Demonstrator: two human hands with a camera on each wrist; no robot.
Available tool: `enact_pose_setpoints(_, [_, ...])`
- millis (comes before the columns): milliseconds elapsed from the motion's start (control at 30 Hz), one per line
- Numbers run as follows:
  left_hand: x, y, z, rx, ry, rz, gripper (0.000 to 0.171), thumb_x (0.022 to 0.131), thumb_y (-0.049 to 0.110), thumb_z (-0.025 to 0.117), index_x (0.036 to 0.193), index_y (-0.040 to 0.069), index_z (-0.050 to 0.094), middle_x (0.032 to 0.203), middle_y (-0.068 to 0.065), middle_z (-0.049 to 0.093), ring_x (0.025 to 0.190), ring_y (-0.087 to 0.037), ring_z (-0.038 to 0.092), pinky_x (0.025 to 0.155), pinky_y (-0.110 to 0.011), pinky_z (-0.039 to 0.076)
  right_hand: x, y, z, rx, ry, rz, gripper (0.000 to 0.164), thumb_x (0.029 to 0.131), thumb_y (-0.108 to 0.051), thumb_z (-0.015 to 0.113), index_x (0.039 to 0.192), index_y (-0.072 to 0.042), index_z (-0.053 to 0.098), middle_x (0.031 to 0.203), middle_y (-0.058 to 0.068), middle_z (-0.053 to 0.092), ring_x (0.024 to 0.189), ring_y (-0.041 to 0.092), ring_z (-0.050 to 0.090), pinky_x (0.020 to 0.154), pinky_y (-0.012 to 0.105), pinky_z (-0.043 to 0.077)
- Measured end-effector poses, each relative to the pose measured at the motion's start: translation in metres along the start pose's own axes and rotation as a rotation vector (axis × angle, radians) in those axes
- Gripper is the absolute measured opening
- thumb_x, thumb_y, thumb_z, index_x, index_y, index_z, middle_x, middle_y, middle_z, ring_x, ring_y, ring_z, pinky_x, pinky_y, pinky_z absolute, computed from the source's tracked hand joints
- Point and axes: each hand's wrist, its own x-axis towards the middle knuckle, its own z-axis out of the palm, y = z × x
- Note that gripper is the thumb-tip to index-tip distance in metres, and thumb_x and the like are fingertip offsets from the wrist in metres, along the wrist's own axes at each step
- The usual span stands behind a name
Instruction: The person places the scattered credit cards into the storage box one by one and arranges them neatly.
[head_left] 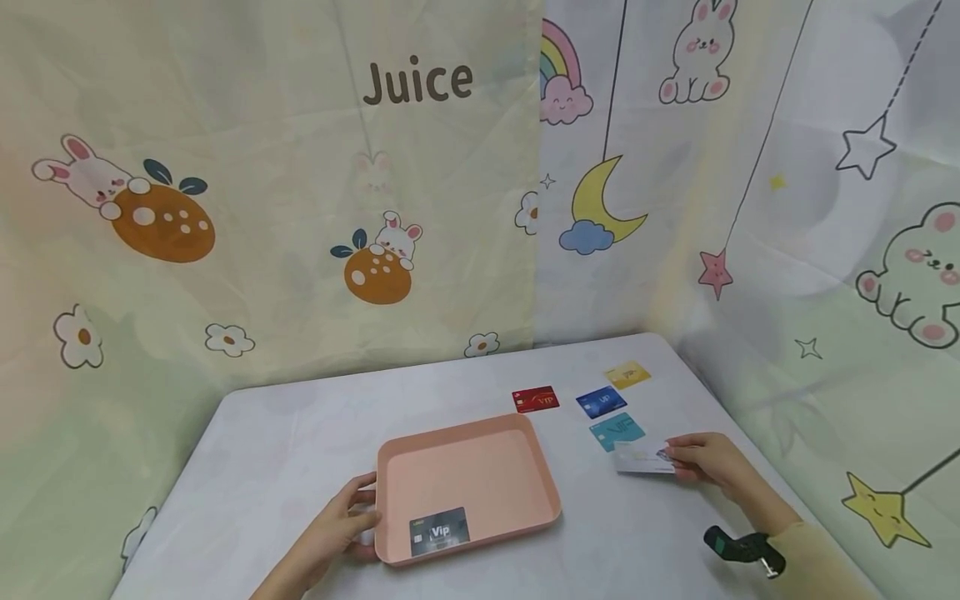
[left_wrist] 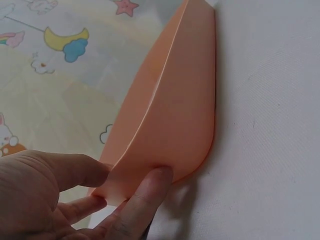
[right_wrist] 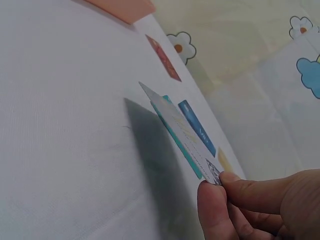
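Observation:
A pink tray point(head_left: 465, 475) sits on the white table, with a black "Vip" card point(head_left: 439, 532) lying in its front left part. My left hand point(head_left: 339, 527) holds the tray's left end; in the left wrist view its fingers point(left_wrist: 150, 187) touch the tray's wall point(left_wrist: 175, 100) and rim. My right hand point(head_left: 708, 463) pinches a white card point(head_left: 643, 458) at its right end. That white card point(right_wrist: 182, 132) is raised above the table and casts a shadow in the right wrist view. Just behind it lies a teal VIP card point(head_left: 617, 430), partly covered in the right wrist view.
Beyond the teal card lie a blue card point(head_left: 602, 402) and a yellow card point(head_left: 628, 374). A red VIP card point(head_left: 536, 399) is by the tray's far right corner. Printed curtains point(head_left: 285, 208) hang behind the table point(head_left: 300, 442). A black wrist strap point(head_left: 744, 550) is on the right sleeve.

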Motion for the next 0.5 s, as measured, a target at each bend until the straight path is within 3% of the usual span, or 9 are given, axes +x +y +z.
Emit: enact_pose_setpoints(500, [0.001,-0.003,-0.002,-0.021,-0.028,0.015,0.073,0.094,0.006,0.067,0.158,0.002,0.031,0.148,-0.033,0.044,0.112,-0.030,0.063,0.070,-0.045,0.063,-0.002,-0.017,0.015,0.014,-0.009,-0.002,0.049,0.100,-0.014,0.068,0.134,0.018,0.054,0.111,0.027,0.066,0.077,0.018,0.067,0.072,0.027,0.062])
